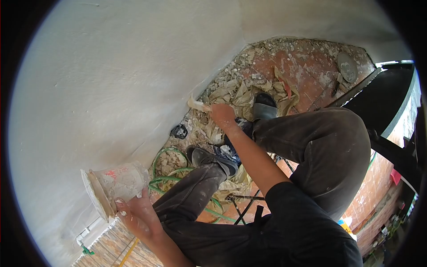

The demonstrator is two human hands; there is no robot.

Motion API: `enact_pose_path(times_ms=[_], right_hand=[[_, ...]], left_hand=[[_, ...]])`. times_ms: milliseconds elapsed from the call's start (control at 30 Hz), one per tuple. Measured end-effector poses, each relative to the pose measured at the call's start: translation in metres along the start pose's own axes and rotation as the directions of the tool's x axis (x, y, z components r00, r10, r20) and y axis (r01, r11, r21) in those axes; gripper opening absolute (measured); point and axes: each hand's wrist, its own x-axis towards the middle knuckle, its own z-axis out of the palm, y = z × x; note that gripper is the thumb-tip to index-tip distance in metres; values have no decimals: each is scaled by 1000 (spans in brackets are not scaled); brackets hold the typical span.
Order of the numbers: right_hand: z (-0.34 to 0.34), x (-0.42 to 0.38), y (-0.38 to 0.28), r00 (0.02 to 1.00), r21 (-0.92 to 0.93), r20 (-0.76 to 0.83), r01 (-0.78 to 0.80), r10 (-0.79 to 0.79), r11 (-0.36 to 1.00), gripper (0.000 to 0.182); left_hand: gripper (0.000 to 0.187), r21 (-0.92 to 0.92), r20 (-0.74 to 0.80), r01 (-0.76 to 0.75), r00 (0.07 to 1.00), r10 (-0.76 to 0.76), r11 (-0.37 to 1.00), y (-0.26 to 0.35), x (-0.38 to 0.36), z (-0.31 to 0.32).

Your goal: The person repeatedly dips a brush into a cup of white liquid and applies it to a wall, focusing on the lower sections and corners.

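My left hand (141,217) is wrapped round the side of a small plaster-smeared bucket (124,180) with faded red print. The bucket's crusted rim is at the left, close to the pale wall (111,80). Farther forward, my right hand (222,115) is closed round the handle of a paintbrush (196,104). Its whitish bristles overlap the foot of the wall in this view. My fingers hide most of the brush handle.
Rubble and crumpled sheeting (240,93) cover the floor around my sandalled feet. A green hose (155,169) coils by the wall, near a black plastic scrap (179,131). A round grey dish (347,66) lies at the back right, beside a large black panel (382,98).
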Motion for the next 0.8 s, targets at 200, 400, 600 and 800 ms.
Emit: enact_pose_path(times_ms=[200, 400, 600, 800], right_hand=[[-24, 42, 53, 944, 67, -272, -175, 187, 982, 17], [-49, 53, 76, 865, 251, -392, -229, 315, 940, 18], [8, 27, 29, 979, 186, -168, -85, 117, 979, 18], [12, 13, 18, 996, -8, -83, -37, 36, 999, 16]], left_hand=[[75, 64, -110, -38, 993, 45, 997, -2, 0, 10], [77, 133, -122, 9, 992, 8, 991, -6, 1, 16], [77, 188, -67, -15, 997, 28, 982, -8, 1, 17], [76, 131, -64, -29, 997, 38, 991, -8, 3, 16]])
